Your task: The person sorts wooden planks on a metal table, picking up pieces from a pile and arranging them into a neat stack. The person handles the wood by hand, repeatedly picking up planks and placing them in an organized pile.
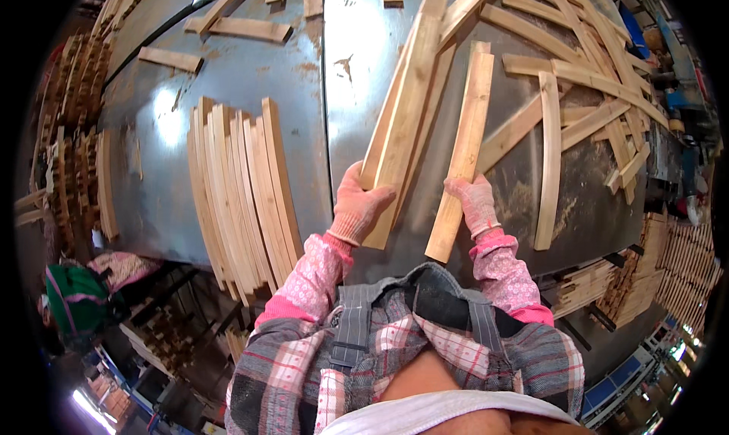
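My left hand [363, 205], in a pink work glove, is closed round the near part of several wooden strips [414, 93] bunched together, their far ends pointing up and right. In my right hand [472, 199], gloved the same way, is another wooden strip [468, 116], gripped near its lower end with the thumb on top. A narrow wedge of metal tabletop shows between the held strips. To the left of my left hand stands a row of wooden strips [239, 184], lined up side by side with their near ends over the table's front edge.
Loose strips [592, 78] lie crossed in a heap at the right of the metal table [296, 78]. More scattered strips [247, 29] lie at the far left. Stacked wood [76, 116] stands beyond the left edge, and a green bag [76, 298] sits below it.
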A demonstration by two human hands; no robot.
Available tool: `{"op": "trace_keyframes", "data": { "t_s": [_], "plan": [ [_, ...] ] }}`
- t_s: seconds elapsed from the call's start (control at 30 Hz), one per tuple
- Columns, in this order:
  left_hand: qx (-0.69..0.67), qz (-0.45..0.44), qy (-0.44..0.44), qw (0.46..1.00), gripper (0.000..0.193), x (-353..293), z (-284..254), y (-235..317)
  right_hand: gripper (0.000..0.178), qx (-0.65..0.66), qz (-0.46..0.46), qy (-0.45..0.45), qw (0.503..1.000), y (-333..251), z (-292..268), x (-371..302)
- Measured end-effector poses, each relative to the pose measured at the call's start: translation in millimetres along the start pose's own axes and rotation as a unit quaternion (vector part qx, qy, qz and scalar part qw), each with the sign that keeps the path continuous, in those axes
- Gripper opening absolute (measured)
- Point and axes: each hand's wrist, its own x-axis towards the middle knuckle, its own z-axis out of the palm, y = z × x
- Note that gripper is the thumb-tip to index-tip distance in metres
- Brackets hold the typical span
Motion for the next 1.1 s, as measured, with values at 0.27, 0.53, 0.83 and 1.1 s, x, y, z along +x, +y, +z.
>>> {"op": "trace_keyframes", "data": {
  "t_s": [0.27, 0.53, 0.83, 1.1],
  "plan": [
    [0.100, -0.090, 0.004, 0.991, 0.061, -90, -5, -105, 0.069, -0.466, 0.059, 0.058, 0.881, 19, 37, -82],
    [-0.166, -0.119, -0.073, 0.976, 0.047, -119, -51, -121, 0.059, -0.408, 0.023, 0.045, 0.912, 46, -4, -90],
    [0.308, -0.045, 0.143, 0.940, 0.053, -149, -61, -82, 0.047, -0.261, -0.142, 0.038, 0.954, 36, -1, -112],
    [0.533, -0.055, 0.006, 0.844, 0.066, -163, -47, -118, 0.075, -0.582, -0.081, -0.098, 0.803, 14, 98, -112]
  ]
}}
